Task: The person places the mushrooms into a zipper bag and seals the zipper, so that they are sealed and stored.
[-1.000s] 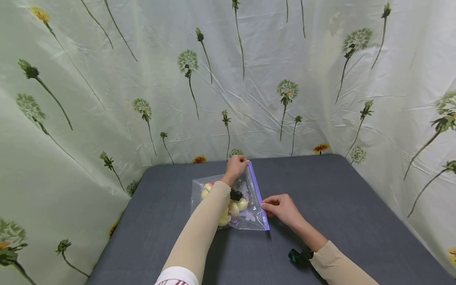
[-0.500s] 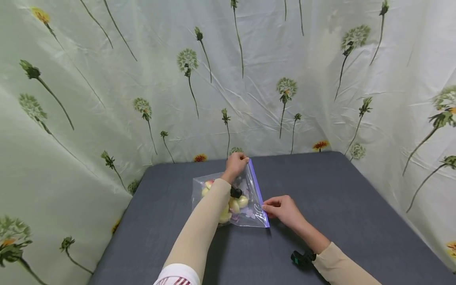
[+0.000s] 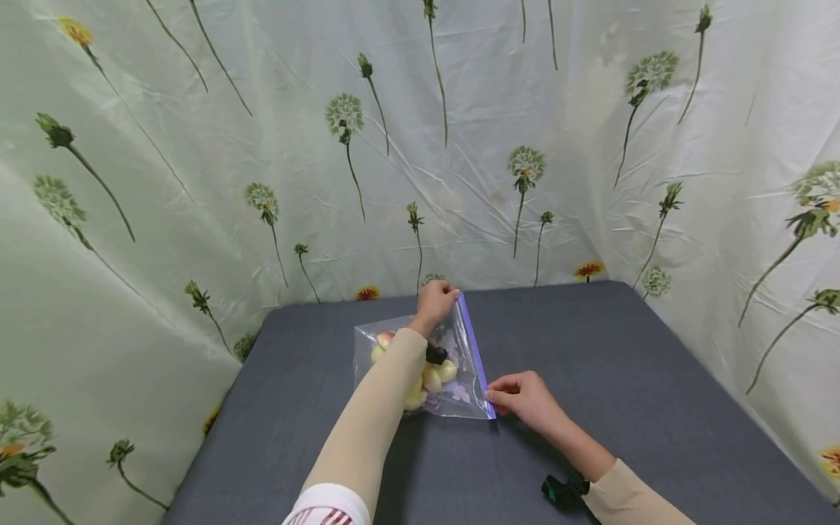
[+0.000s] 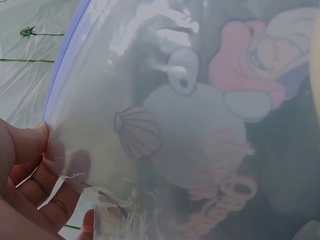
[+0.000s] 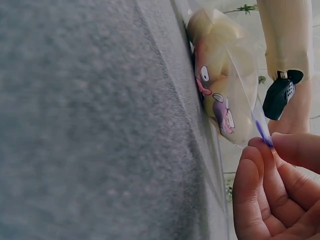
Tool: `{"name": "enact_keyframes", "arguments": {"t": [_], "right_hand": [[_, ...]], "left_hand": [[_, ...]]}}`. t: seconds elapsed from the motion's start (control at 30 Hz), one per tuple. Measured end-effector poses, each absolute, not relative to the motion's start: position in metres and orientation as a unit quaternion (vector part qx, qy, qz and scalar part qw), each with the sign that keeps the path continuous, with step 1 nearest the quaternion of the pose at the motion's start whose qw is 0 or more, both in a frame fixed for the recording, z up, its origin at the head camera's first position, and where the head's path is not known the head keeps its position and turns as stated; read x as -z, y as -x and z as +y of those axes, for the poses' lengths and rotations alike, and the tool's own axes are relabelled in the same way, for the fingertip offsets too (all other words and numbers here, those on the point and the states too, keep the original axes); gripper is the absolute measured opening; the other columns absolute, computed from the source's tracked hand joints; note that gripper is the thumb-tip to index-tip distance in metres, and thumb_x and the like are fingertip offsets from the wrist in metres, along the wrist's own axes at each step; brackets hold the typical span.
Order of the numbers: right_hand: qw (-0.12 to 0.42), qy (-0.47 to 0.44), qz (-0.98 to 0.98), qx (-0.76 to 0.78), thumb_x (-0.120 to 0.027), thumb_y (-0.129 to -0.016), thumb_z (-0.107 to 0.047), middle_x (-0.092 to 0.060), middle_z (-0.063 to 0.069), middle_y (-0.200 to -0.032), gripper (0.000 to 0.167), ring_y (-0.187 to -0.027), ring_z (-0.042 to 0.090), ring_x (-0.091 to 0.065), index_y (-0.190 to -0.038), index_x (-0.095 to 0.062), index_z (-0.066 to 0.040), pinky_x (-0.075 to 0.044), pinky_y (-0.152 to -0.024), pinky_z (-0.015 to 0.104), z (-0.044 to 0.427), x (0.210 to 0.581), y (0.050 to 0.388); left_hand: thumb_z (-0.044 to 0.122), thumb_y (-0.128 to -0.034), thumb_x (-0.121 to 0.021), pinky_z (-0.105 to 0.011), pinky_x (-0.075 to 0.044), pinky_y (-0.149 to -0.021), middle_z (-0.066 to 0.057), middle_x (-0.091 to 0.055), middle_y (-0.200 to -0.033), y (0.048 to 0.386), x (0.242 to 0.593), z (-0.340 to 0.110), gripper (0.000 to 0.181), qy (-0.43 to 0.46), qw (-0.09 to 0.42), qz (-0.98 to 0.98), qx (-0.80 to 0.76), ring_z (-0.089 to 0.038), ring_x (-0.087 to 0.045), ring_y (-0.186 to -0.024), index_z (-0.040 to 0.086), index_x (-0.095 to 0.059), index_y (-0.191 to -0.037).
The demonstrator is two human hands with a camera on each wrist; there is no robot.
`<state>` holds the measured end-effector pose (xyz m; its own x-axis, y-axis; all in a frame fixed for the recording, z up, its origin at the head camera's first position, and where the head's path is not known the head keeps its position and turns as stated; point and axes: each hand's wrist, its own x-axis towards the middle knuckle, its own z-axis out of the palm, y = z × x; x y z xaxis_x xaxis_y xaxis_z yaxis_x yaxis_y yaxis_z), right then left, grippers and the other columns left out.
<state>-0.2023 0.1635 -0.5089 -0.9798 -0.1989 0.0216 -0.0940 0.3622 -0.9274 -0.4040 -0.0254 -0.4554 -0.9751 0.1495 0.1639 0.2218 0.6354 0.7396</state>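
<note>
A clear zip bag (image 3: 462, 405) with a purple zip strip (image 3: 474, 343) lies at the middle of the table, its strip on the right side. Pale yellow and reddish fruits (image 3: 448, 371), perhaps apples, fill its left part; my left forearm hides some of them. My left hand (image 3: 436, 300) pinches the bag's far top corner, thumb against the strip in the left wrist view. Near the strip's close end, my right hand (image 3: 528, 399) pinches it between thumb and forefinger. Cartoon prints, among them a shell (image 4: 137, 132), show on the bag.
The bag rests on a dark grey table (image 3: 275, 452). Behind and on both sides hangs a pale curtain (image 3: 295, 146) printed with dandelions. A black wrist device (image 3: 564, 492) sits on my right wrist.
My right hand has slid along the purple strip toward the bag's near corner, still pinching. My left hand keeps its grip on the far corner.
</note>
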Motion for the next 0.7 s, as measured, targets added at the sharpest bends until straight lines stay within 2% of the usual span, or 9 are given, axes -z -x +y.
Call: {"name": "enact_keyframes", "arguments": {"t": [0.27, 0.47, 0.57, 0.7], "right_hand": [[0.062, 0.108, 0.823, 0.554, -0.075, -0.092, -0.019, -0.071, 0.005, -0.078, 0.017, -0.068, 0.017, -0.066, -0.095, -0.077, -0.002, -0.057, -0.062, 0.033, 0.168, 0.509, 0.196], [0.070, 0.114, 0.823, 0.552, -0.075, -0.092, -0.018, -0.071, 0.007, -0.077, 0.018, -0.067, 0.020, -0.066, -0.095, -0.077, -0.001, -0.057, -0.062, 0.033, 0.169, 0.507, 0.193], [0.067, 0.122, 0.821, 0.553, -0.073, -0.094, -0.012, -0.071, 0.012, -0.078, 0.016, -0.068, 0.025, -0.067, -0.096, -0.076, 0.004, -0.057, -0.062, 0.037, 0.166, 0.499, 0.188], [0.071, 0.121, 0.821, 0.553, -0.072, -0.094, -0.013, -0.070, 0.011, -0.077, 0.016, -0.069, 0.025, -0.066, -0.095, -0.075, 0.003, -0.057, -0.062, 0.037, 0.168, 0.499, 0.188]], "left_hand": [[0.029, -0.1014, -0.064, -0.033, -0.039, -0.059, -0.002, -0.054, -0.070, 0.408, 0.455, -0.023, 0.030, 0.107, 0.062, -0.900, 0.417, -0.016, -0.045, -0.060, 0.013, -0.063, -0.076], [0.029, -0.1015, -0.063, -0.034, -0.040, -0.062, -0.001, -0.058, -0.074, 0.406, 0.454, -0.020, 0.026, 0.106, 0.053, -0.902, 0.414, -0.016, -0.047, -0.062, 0.014, -0.066, -0.080], [0.030, -0.1014, -0.064, -0.034, -0.041, -0.062, 0.000, -0.061, -0.076, 0.405, 0.454, -0.019, 0.024, 0.102, 0.053, -0.904, 0.412, -0.016, -0.049, -0.063, 0.015, -0.068, -0.083], [0.030, -0.1012, -0.064, -0.034, -0.041, -0.062, 0.000, -0.062, -0.077, 0.407, 0.454, -0.015, 0.025, 0.101, 0.052, -0.906, 0.409, -0.016, -0.050, -0.064, 0.015, -0.069, -0.083]]}}
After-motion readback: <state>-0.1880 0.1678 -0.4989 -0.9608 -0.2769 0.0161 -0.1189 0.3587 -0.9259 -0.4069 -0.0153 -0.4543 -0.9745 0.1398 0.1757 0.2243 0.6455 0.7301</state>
